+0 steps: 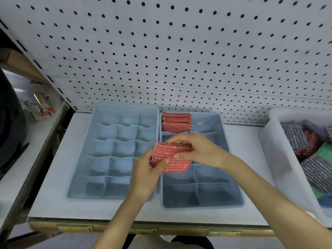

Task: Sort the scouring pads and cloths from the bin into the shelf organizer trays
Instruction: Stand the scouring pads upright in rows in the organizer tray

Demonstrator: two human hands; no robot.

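A red sparkly scouring cloth (177,163) is held above the two blue organizer trays, folded over. My left hand (146,175) pinches its lower left edge, and my right hand (197,150) grips its top fold. The left tray (80,159) has many small compartments, all without items. The right tray (235,175) has larger compartments; its far left one holds a stack of red cloths (176,122) standing on edge. A clear bin (274,159) at the right holds grey, red and green pads (312,155).
A white pegboard wall (179,51) rises behind the shelf. The white shelf (53,194) carries both trays and the bin, with a yellowish front edge. At the left are another shelf with small packaged items (43,106) and a dark object (9,132).
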